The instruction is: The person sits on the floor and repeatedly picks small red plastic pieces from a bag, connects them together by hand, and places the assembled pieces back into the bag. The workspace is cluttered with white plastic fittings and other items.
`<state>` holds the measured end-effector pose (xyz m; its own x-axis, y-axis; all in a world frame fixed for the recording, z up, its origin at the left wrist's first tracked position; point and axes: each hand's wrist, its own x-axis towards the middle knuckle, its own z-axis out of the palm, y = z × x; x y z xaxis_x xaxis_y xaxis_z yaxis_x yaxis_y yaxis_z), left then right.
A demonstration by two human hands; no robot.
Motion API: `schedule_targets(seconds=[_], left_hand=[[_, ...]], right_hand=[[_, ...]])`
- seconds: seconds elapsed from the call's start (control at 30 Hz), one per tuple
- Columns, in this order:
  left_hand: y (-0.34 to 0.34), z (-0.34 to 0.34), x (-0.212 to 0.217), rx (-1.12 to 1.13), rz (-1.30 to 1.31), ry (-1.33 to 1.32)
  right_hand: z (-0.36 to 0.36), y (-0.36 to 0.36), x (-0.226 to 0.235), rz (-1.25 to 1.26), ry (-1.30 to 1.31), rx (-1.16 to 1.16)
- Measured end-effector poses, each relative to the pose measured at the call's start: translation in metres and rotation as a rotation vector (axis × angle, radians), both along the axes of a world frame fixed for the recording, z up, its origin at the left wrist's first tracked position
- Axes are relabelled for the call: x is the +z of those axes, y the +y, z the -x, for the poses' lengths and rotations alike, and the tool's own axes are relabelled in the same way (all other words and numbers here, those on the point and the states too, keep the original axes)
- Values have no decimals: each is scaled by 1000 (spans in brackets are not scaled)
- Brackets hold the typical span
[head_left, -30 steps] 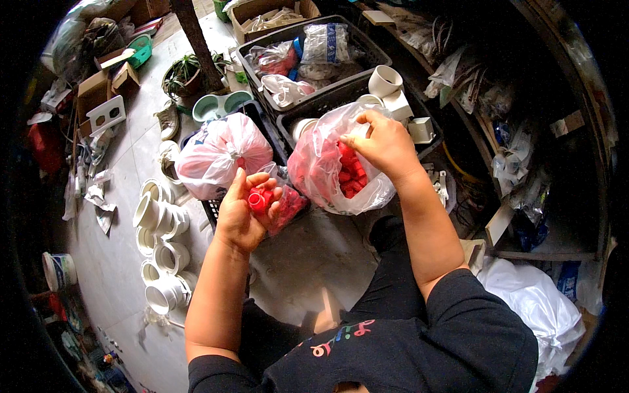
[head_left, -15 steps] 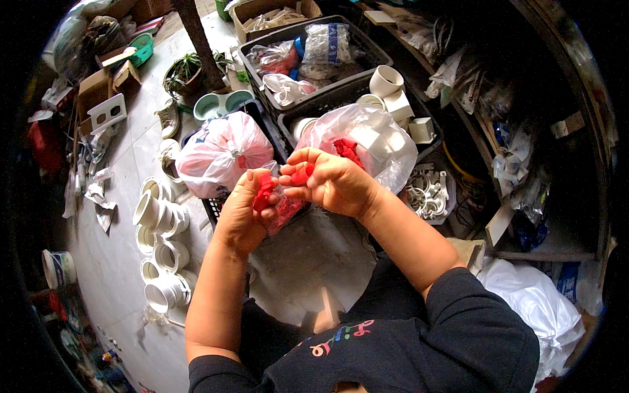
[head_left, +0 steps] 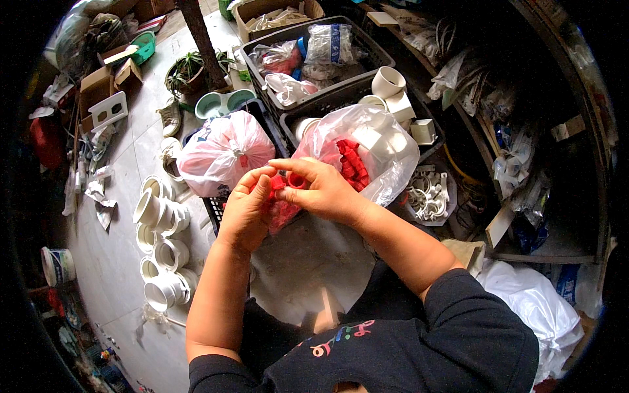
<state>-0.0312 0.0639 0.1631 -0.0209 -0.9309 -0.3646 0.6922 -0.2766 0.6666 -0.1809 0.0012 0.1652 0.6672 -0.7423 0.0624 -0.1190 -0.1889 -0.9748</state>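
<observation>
My left hand (head_left: 246, 213) is closed around several small red plastic fittings (head_left: 278, 182), partly hidden behind the fingers. My right hand (head_left: 327, 194) meets it at the fingertips and pinches a short red tubular fitting (head_left: 297, 181) with a round open end. Beneath both hands lies a clear bag of red pieces (head_left: 283, 217). Just beyond my right hand, an open clear plastic bag (head_left: 393, 171) spreads over a crate, and more red fittings (head_left: 352, 165) show in its mouth.
A tied white bag (head_left: 226, 154) sits left of the hands. Black crates (head_left: 383, 49) hold packets and white pipe fittings (head_left: 388, 82). White pipe fittings (head_left: 164, 293) line the floor at left. Small white clips (head_left: 429, 196) fill a tub at right. A potted plant (head_left: 187, 72) stands behind.
My right hand has moved down and in against my left hand, bringing its red fitting to the left hand's pieces. More red fittings now show in the open bag.
</observation>
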Motion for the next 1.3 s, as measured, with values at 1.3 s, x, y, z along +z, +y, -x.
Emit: schedule_targets(seconds=[1.3], left_hand=[[2, -11, 4, -57, 82, -294]], right_hand=[[-1, -8, 11, 250, -101, -60]])
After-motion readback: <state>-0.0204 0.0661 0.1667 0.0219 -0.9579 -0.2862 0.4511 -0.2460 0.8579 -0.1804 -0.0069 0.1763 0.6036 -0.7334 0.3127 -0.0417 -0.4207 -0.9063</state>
